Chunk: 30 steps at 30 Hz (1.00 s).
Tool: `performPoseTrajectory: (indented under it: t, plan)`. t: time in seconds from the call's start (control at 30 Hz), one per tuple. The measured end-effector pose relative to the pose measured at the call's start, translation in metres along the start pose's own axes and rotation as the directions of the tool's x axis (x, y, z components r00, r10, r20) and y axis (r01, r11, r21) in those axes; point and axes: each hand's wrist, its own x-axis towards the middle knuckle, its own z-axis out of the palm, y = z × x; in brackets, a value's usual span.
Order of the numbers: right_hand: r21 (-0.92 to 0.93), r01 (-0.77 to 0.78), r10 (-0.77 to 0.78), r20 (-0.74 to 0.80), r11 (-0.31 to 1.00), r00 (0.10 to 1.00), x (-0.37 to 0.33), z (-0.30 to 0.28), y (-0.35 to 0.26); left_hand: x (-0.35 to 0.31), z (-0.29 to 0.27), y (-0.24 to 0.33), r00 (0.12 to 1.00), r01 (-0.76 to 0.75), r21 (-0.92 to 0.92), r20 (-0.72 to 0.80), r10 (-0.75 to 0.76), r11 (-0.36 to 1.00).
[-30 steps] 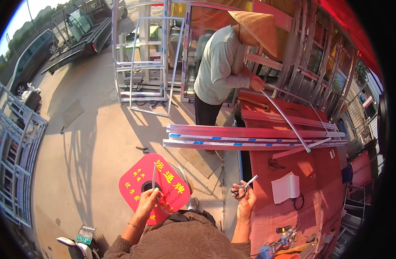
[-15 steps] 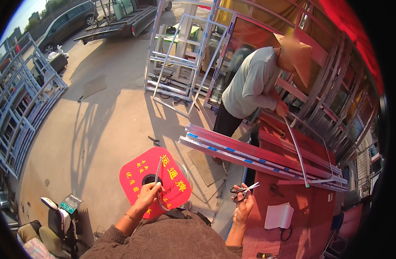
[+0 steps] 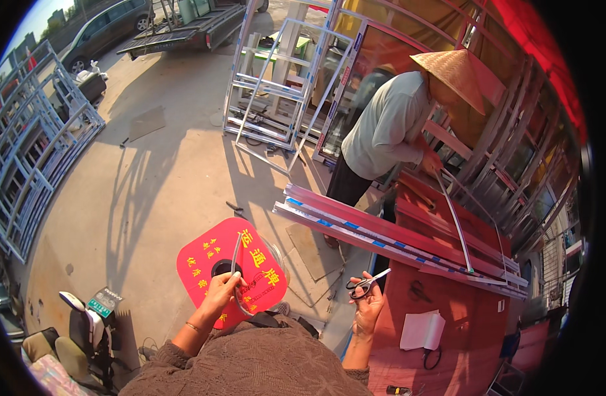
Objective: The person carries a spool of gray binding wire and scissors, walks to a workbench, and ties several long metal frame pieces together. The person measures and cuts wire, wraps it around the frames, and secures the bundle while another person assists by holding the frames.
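Note:
My left hand [image 3: 221, 292] is closed around a thin grey strip [image 3: 237, 251], whose free end sticks up past my fingers. Behind that hand is a large red reel [image 3: 194, 267] with rounded corners, yellow lettering and a dark hole in its middle; the strip curves down across its face. Off to the right, my right hand [image 3: 367, 315] grips a pair of scissors [image 3: 360, 288] by the black handles. Their blades point up and right, away from the strip.
A red-topped table [image 3: 389, 330] bears long metal profiles [image 3: 382, 241], an open notebook [image 3: 422, 331] and cord. Across it, a co-worker in a straw hat [image 3: 451, 74] handles a thin strip. Window frames [image 3: 276, 86] stand ahead and at left; a scooter [image 3: 85, 336] is parked lower left.
The scissors have turned slightly in my right hand, and their blades look closer together. My left hand and the reel sit slightly further left. The co-worker's head has shifted a little.

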Motion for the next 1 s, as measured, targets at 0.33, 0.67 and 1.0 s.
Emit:
performPoseTrajectory:
  t: [0.33,0.67,1.0]
  plan:
    - [0.033,-0.026,0.027,-0.037,0.999,0.999,-0.010,0.000,-0.003,0.002,0.000,0.013,0.999,0.028,0.062,0.019,-0.029,0.998]
    - [0.044,0.000,0.007,-0.144,0.999,0.990,-0.019,0.000,-0.004,0.009,-0.002,0.008,0.998,-0.021,0.037,0.051,0.020,0.999]
    - [0.048,-0.013,0.020,-0.158,0.999,0.987,-0.032,0.002,-0.010,0.011,-0.004,0.011,0.994,-0.010,0.059,0.112,0.003,0.998]
